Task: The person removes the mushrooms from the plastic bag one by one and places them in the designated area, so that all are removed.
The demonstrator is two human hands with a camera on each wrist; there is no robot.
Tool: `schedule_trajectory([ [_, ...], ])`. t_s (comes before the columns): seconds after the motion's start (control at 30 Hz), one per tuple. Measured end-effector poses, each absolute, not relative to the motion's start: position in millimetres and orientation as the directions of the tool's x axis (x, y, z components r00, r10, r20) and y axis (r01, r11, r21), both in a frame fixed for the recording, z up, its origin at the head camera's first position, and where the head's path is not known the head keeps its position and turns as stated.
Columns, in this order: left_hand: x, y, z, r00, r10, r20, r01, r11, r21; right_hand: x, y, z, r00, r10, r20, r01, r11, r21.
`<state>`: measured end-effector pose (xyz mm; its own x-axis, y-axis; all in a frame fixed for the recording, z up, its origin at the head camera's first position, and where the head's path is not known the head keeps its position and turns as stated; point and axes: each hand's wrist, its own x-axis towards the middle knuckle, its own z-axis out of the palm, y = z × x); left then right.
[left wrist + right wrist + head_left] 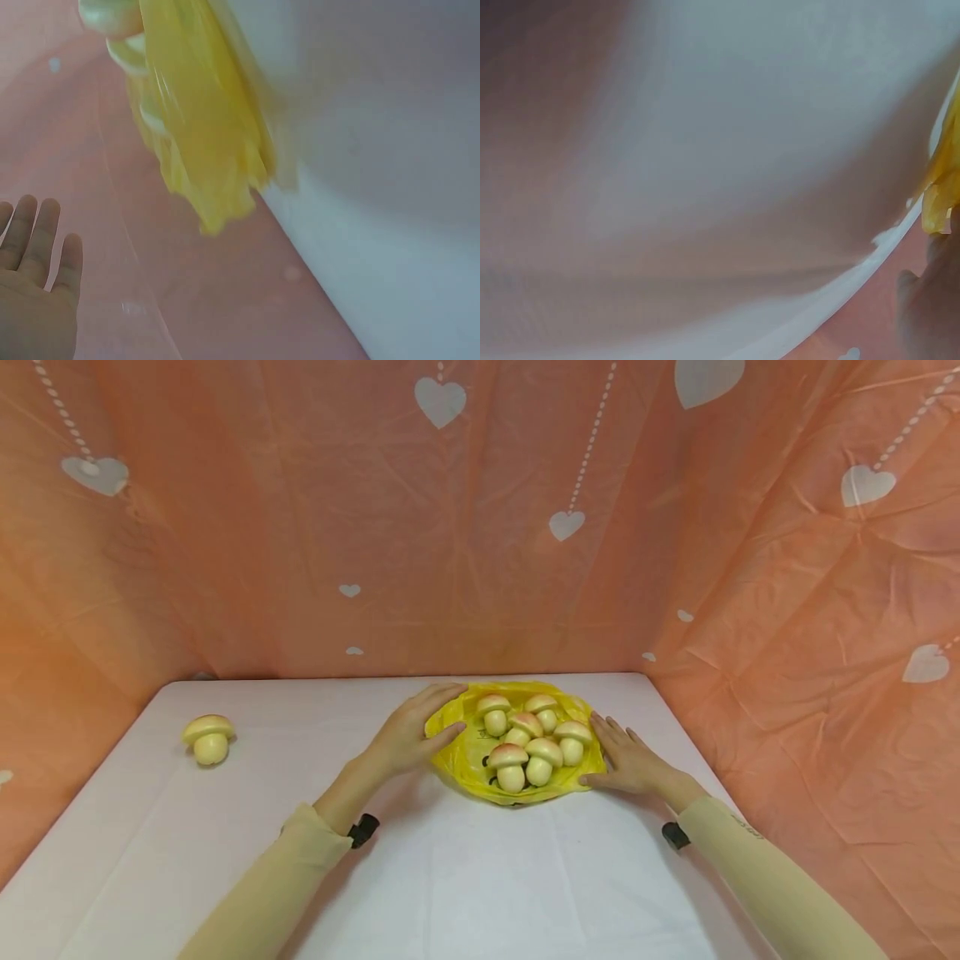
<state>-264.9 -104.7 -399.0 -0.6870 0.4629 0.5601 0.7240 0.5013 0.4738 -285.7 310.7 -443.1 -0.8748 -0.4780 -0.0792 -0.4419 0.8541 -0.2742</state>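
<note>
A yellow plastic bag (461,764) lies spread open on the table, with several toy mushrooms (542,762) with pinkish-tan caps and cream stems on it. At the bag's left edge is my left hand (412,735), thumb apart from the extended fingers. My right hand (630,764) is at the bag's right edge, its fingers spread and its fingertips close to the rim. Neither hand grips a mushroom. The left wrist view shows the bag's side (202,127) and a hand with straight fingers at lower left. Only a corner of the bag (945,172) enters the right wrist view.
One more toy mushroom (208,741) stands alone at the far left of the white-covered table (465,877). An orange curtain (300,527) with white hearts hangs behind the table and along both sides. Black devices (364,831) are strapped at both wrists.
</note>
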Motion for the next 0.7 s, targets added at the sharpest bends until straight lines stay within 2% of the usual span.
schedule_trajectory([
  [0.33,-265,-64,-408,-0.704,0.58,0.41,0.706,0.508,0.493,-287,311,-443,-0.875,-0.477,-0.083,-0.44,0.855,-0.275],
  [0.7,-267,-42,-420,-0.677,0.7,0.225,0.727,0.591,0.349,-288,311,-444,-0.873,-0.482,-0.079,-0.446,0.853,-0.271],
])
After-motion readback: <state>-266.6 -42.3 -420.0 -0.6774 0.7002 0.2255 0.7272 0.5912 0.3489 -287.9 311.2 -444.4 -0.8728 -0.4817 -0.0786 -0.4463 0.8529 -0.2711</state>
